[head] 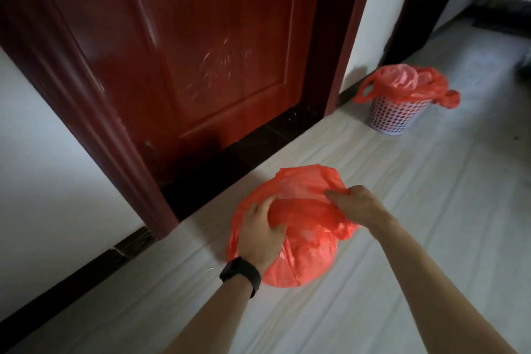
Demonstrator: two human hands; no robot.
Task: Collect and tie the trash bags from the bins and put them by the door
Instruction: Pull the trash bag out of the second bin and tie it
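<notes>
Trash bag [298,238] gripped at its rim; both hands curled, left [260,234], right [355,204].

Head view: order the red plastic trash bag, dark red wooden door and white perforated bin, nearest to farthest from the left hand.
1. red plastic trash bag, gripped by the left hand
2. dark red wooden door, ahead-left
3. white perforated bin, far right
</notes>
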